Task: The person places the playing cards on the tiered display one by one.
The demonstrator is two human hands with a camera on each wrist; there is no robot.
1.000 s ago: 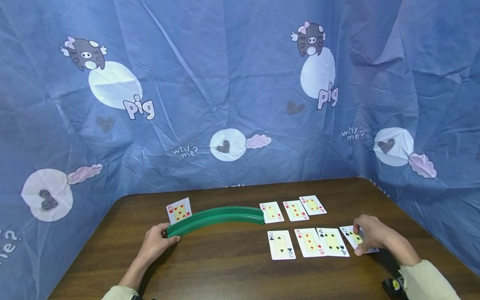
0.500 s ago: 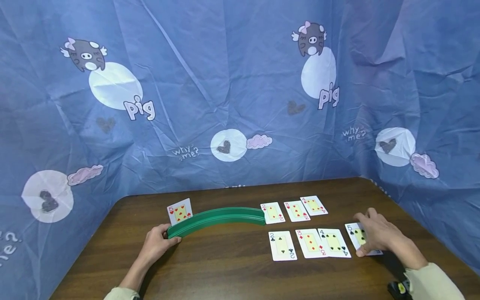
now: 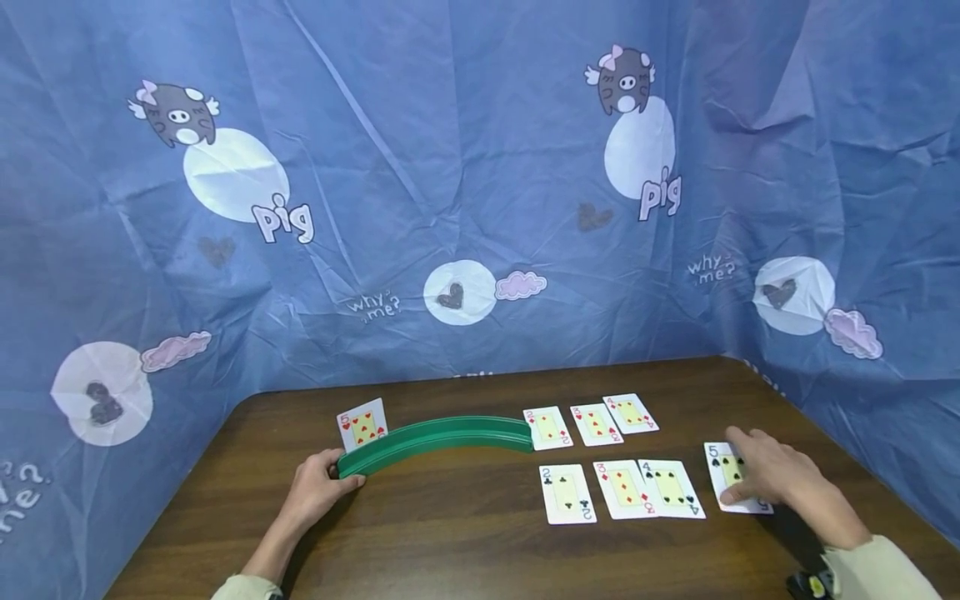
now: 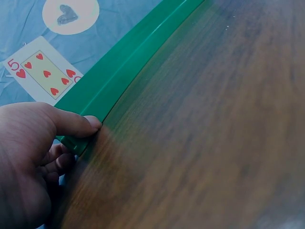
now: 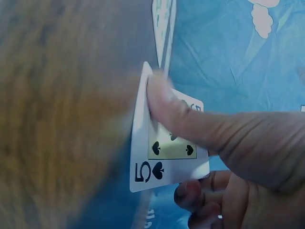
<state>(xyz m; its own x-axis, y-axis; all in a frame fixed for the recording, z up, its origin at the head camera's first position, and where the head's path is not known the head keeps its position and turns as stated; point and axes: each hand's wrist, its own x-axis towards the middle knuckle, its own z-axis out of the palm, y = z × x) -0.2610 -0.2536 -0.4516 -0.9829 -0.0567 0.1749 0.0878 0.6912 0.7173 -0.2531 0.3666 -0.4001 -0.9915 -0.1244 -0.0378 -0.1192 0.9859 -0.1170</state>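
Note:
At the left, my left hand (image 3: 313,490) grips the near end of a curved green card holder (image 3: 442,432), thumb on its front side. A five of hearts (image 4: 45,71) leans up behind that end. My right hand (image 3: 776,479) pinches a five of spades (image 3: 722,467), its thumb across the card's face and the fingers behind it. In the right wrist view the five of spades (image 5: 164,176) is tilted, partly covered by the thumb. Left of it lie a four of spades (image 3: 671,490), a three of diamonds (image 3: 621,490) and a two of clubs (image 3: 567,494).
Behind that row lie a two of diamonds (image 3: 549,427), touching the holder's right end in view, a three of hearts (image 3: 597,425) and a four of diamonds (image 3: 631,413). A blue printed cloth (image 3: 465,208) hangs round the brown wooden table (image 3: 450,533).
My right hand has shifted right with the five of spades, widening the gap to the four of spades, and the card stands straighter in view. The left hand keeps its grip on the holder.

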